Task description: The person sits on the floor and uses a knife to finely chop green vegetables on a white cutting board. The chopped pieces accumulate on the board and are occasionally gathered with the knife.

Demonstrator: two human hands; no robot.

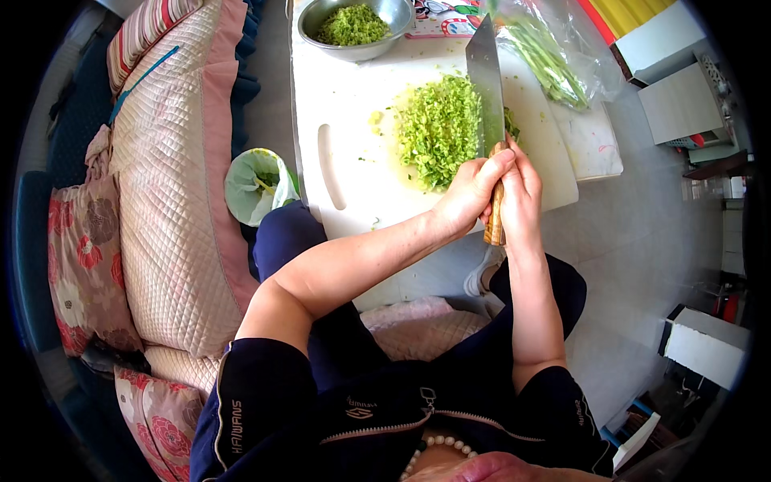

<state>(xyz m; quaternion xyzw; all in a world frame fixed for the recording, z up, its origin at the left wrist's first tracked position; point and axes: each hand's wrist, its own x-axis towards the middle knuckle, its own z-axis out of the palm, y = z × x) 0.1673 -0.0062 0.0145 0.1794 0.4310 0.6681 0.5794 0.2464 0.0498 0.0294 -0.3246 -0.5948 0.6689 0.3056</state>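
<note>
Both my hands are on a cleaver with a wooden handle. My right hand [521, 187] wraps the handle [496, 211], and my left hand [473, 190] grips it from the left side. The steel cleaver blade [486, 84] points away from me, at the right edge of a pile of finely chopped green vegetable [437, 129]. That pile lies on a white plastic cutting board [349, 129] with a slot handle at its left. More green pieces, partly hidden, lie right of the blade. A metal bowl [394, 45] beyond the board holds chopped greens [352, 25].
A clear plastic bag [602, 66] with long green stalks [551, 63] lies at the table's far right. A lined waste bin [241, 187] stands left of the table, beside a sofa with a quilted cover [168, 211]. My knees are under the near edge.
</note>
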